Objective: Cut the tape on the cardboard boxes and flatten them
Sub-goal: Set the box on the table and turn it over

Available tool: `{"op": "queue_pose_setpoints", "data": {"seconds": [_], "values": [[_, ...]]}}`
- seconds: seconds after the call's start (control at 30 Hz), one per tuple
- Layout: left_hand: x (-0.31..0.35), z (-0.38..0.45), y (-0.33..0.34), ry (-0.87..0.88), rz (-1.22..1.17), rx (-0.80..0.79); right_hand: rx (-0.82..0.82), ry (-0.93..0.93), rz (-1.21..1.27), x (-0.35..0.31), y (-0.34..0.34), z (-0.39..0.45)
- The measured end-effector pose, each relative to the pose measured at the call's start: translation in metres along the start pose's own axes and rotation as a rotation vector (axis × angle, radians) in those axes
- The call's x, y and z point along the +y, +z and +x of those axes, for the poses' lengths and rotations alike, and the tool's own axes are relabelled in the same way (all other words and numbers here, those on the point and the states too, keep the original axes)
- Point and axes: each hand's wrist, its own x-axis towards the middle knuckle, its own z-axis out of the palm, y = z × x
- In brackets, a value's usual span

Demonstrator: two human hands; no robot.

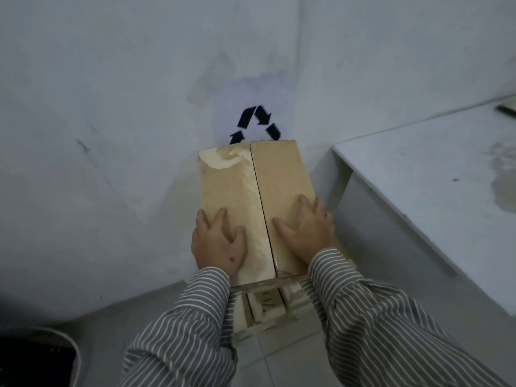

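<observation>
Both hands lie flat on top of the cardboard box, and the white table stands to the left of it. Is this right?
Not quite. In the head view the table stands to the right of the cardboard box, not the left. The left hand and right hand do lie on top of it.

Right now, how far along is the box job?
Done: flat cardboard lies stacked on the floor under the box, so some boxes look finished. In hand: both hands, left and right, rest palm-down on the top flaps of an upright box; the centre seam looks open, though I can't tell whether tape remains. Left: this box still stands at full shape, so flattening it remains. No cutter in view.
</observation>
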Motion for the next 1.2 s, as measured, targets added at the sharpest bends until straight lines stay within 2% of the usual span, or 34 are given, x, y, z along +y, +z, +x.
{"op": "queue_pose_setpoints", "data": {"seconds": [0.2, 0.37, 0.7, 0.97, 1.2], "values": [[0.115, -0.046, 0.036, 0.123, -0.08, 0.024, 0.121, 0.006, 0.027, 0.076, -0.119, -0.004], [0.212, -0.093, 0.091, 0.221, -0.105, -0.038, 0.206, 0.06, -0.018, 0.163, -0.204, -0.012], [0.372, -0.122, 0.202, 0.382, -0.117, -0.17, 0.266, 0.232, -0.044, 0.31, -0.318, 0.036], [0.474, -0.085, 0.319, 0.297, -0.069, -0.251, 0.176, 0.26, -0.077, 0.41, -0.37, 0.152], [0.544, -0.057, 0.391, 0.222, -0.007, -0.266, 0.078, 0.281, -0.063, 0.477, -0.396, 0.244]]}}
